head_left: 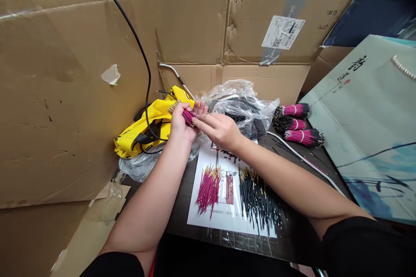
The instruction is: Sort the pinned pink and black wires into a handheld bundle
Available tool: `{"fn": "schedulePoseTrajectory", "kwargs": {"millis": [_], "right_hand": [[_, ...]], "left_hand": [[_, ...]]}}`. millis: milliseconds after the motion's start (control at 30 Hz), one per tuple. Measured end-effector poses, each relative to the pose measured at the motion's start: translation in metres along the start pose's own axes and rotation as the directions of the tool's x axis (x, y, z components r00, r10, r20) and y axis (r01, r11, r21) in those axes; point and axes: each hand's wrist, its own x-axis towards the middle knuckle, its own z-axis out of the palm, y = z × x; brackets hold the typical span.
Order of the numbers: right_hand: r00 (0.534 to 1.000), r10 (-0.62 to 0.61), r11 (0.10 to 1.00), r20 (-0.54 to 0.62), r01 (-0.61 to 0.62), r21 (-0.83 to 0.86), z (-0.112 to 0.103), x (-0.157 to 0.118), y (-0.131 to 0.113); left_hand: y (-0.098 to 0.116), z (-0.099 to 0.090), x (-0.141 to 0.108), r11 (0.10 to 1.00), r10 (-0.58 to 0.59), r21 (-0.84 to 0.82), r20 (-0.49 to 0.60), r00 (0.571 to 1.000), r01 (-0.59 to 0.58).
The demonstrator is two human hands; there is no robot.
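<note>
My left hand (182, 122) is wrapped round a bundle of magenta and black wires (188, 117), whose gold-coloured tips stick out past the thumb side. My right hand (222, 129) touches the near end of that bundle with closed fingers; whether they pinch a single wire is hidden. Below my hands a printed sheet (227, 223) lies on the dark table. On its left half is a loose pile of magenta wires (208, 190) with gold tips. A pile of black wires (260, 201) with similar tips lies to the right, partly under my right forearm.
Several tied wire bundles (303, 137) lie at the right beside a pale paper bag (370, 130). A clear plastic bag (243, 95) with black contents sits behind my hands. A yellow bag (143, 127) and black cable (143, 52) are at left. Cardboard boxes (191, 17) wall the back and left.
</note>
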Motion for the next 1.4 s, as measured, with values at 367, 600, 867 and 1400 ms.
{"fn": "schedulePoseTrajectory", "kwargs": {"millis": [367,600,867,1400], "right_hand": [[0.979,-0.055,0.998,-0.198,0.051,-0.030,0.007,-0.007,-0.002],[0.987,0.026,0.991,-0.161,-0.046,-0.124,0.005,-0.005,-0.012],[0.997,0.051,0.991,0.051,-0.044,-0.125,0.008,0.005,-0.006],[0.998,0.008,0.979,-0.056,0.003,0.203,-0.003,-0.009,0.010]], "left_hand": [[-0.002,-0.002,-0.003,0.999,-0.036,-0.021,-0.055,0.998,0.034],[-0.001,0.002,-0.005,0.998,-0.014,-0.056,-0.054,0.998,0.011],[-0.003,-0.002,-0.001,0.999,0.002,-0.049,-0.141,0.990,-0.009],[0.000,-0.001,-0.010,0.997,-0.082,0.017,0.022,0.996,0.081]]}}
